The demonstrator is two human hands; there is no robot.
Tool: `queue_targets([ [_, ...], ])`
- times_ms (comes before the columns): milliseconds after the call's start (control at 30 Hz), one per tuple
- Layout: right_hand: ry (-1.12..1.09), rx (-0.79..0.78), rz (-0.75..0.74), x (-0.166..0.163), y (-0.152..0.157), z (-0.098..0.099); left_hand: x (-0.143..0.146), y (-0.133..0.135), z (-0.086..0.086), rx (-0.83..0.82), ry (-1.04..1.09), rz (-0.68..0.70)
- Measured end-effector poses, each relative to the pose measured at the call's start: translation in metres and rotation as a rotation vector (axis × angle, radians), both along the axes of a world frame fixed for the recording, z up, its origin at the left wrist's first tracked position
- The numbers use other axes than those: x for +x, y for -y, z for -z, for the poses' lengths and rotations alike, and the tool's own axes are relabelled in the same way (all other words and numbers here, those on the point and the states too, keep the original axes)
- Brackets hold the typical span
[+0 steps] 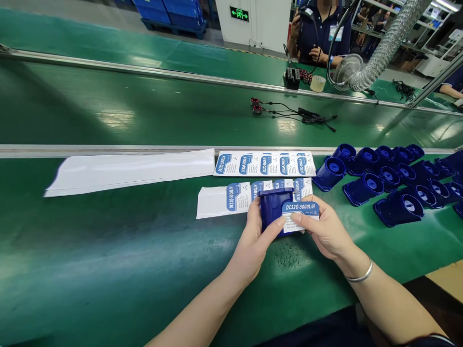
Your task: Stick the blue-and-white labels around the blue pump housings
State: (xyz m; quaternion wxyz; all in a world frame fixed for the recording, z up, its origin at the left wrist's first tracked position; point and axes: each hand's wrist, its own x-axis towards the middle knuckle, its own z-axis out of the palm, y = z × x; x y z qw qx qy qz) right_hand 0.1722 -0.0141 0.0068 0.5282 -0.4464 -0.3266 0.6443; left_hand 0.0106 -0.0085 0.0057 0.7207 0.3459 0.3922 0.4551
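Note:
A dark blue plastic housing [272, 206] sits low over the green work surface, held in my left hand [255, 238] with fingers wrapped round its left side and thumb on its front. My right hand [323, 226] pinches a blue-and-white label [300, 212] reading DC52Q-5000L/H against the housing's front, covering part of it. Just behind lies a label sheet [237, 196], partly peeled at its left end. A second full label sheet [264, 164] lies further back.
Several blue housings [392, 180] are heaped at the right. White backing strips [130, 169] lie at the left. A metal rail [108, 149] borders a belt carrying a black cable with red ends [300, 114]. A person in a dark shirt [321, 33] works opposite, beside a silver duct [388, 43].

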Motion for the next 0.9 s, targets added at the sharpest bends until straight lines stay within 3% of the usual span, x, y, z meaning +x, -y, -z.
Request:
queue_targets([
  [467,0.015,-0.004,-0.007,0.000,0.000,0.000,-0.002,-0.002,0.013,0.070,-0.045,0.005],
  [767,0.001,-0.008,-0.013,-0.001,0.000,0.001,-0.001,-0.001,0.009,0.058,-0.033,0.000],
  [900,-0.004,0.015,-0.026,-0.005,0.003,0.004,0.002,-0.002,0.006,0.027,-0.009,-0.069],
])
